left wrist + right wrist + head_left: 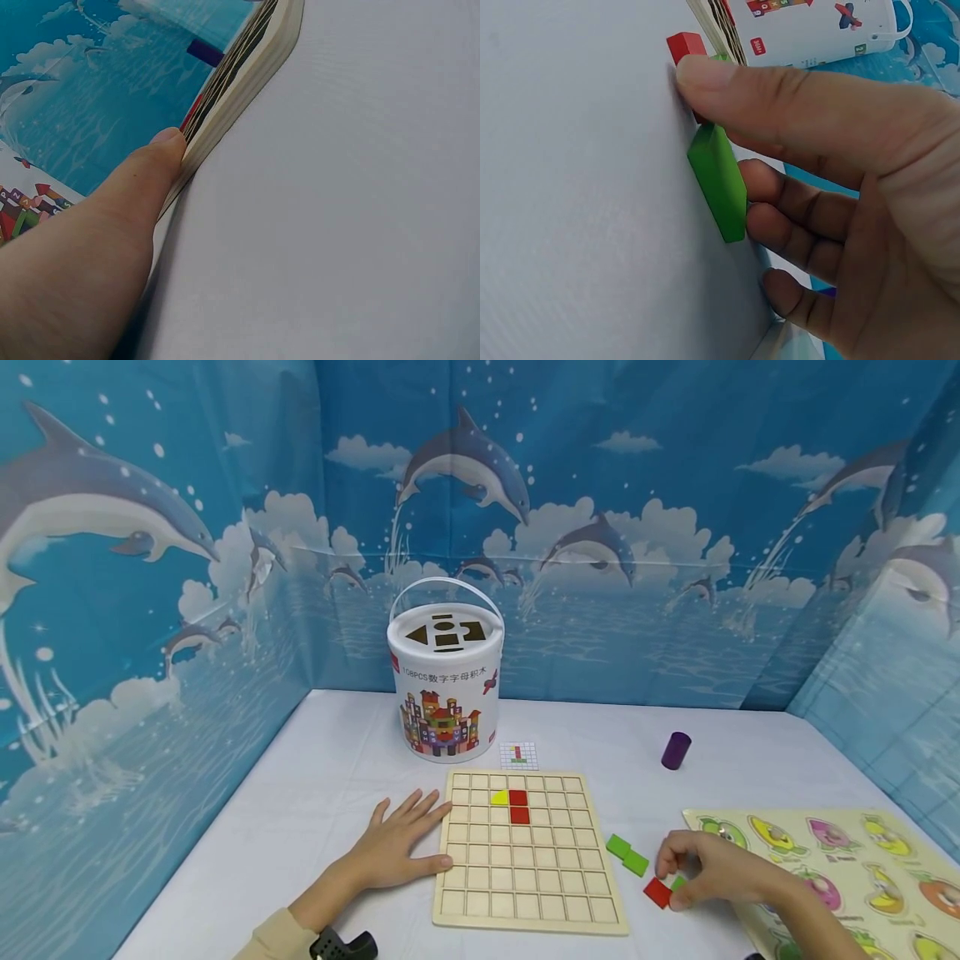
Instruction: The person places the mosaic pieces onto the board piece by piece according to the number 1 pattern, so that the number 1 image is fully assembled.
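Observation:
My left hand (405,847) lies flat with fingers spread on the white table. Its fingertips and thumb touch the left edge of the wooden grid board (532,885); the left wrist view shows the thumb (142,172) against that edge. On the board are a yellow quarter-round tile (500,798) and two red square tiles (518,797), one below the other. Right of the board, my right hand (716,868) pinches a red square tile (657,892) between thumb and curled forefinger. A green tile (718,184) lies beside it, partly hidden by the hand in the head view.
Two green tiles (626,853) lie between board and right hand. A small pattern card (519,756) is behind the board, near a white lidded bucket (447,693). A purple cylinder (676,751) stands back right. A fruit-picture board (847,860) lies under the right forearm.

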Demonstrator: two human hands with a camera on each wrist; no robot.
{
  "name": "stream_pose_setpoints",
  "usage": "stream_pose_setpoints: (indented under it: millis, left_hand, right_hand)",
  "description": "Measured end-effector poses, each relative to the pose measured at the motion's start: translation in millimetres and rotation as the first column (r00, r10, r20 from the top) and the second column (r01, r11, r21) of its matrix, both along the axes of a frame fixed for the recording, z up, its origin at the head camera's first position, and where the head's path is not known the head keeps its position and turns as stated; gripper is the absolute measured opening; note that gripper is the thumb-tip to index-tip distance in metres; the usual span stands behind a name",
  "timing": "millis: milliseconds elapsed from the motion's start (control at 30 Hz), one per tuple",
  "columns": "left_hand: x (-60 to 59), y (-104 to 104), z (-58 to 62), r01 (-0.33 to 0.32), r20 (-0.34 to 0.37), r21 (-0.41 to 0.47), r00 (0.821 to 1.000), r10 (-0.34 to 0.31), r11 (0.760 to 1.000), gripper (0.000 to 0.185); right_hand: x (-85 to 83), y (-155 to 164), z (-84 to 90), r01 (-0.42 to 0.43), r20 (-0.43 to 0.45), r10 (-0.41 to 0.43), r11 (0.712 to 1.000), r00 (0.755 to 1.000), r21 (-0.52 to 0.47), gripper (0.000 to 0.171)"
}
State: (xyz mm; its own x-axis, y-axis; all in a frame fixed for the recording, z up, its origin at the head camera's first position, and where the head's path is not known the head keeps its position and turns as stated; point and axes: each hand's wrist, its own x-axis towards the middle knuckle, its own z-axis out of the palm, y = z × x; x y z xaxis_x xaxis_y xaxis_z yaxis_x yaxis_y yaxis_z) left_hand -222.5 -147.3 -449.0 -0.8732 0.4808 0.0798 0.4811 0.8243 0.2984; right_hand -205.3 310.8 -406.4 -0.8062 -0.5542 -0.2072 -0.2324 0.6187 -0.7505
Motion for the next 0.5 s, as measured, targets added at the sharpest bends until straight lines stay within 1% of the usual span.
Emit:
stream_pose_setpoints:
  millis: [133, 233, 300, 400, 500]
  left_hand:
    - [0.1, 0.0, -0.4, -0.002, -0.002, 0.002, 1.000, 0.002, 1.000, 0.081]
    - [0.0, 0.1, -0.9, -0.003, -0.004, -0.001, 1.000, 0.003, 1.000, 0.081]
    - [-0.1, 0.1, -1.0, -0.002, -0.005, 0.000, 1.000, 0.002, 1.000, 0.081]
    - [0.0, 0.1, -1.1, -0.002, -0.004, 0.002, 1.000, 0.002, 1.000, 0.081]
    - [0.0, 0.1, -0.9, -0.001, -0.003, 0.003, 1.000, 0.001, 1.000, 0.081]
  right_hand:
    - [-0.3, 1.6, -1.9, -0.055, -0.019, 0.054, 0.997, 0.998, -0.058, 0.028]
    - [-0.3, 3.0, -4.2, -0.112, -0.050, 0.107, 0.988, 0.993, -0.107, 0.024]
    - [-0.5, 3.3, -5.5, -0.138, -0.069, 0.130, 0.983, 0.989, -0.123, 0.023]
    - [-0.4, 2.7, -6.4, -0.140, -0.075, 0.131, 0.983, 0.988, -0.117, 0.021]
    - [-0.1, 0.6, -5.8, -0.098, -0.060, 0.093, 0.991, 0.994, -0.086, 0.024]
